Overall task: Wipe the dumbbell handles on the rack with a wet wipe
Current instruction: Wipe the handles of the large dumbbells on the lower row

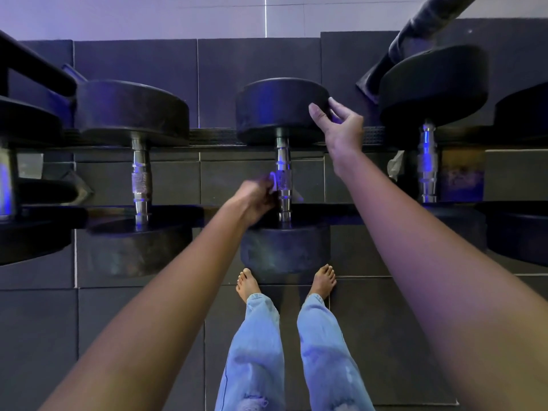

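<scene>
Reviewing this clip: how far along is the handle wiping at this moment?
Done: cannot tell; no handle looks visibly wiped. In hand: the left hand presses a white wipe against the middle dumbbell's handle, while the right hand steadies its far weight head. Left: possibly the handle to the left and the one to the right, neither being touched.

glossy knurled metal handle [284, 182], matt rubber heads [280, 109]

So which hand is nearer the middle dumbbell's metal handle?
Left. The left hand is at the metal handle, pressing a white wipe against its left side. The right hand is higher up, fingers on the far weight head.
</scene>
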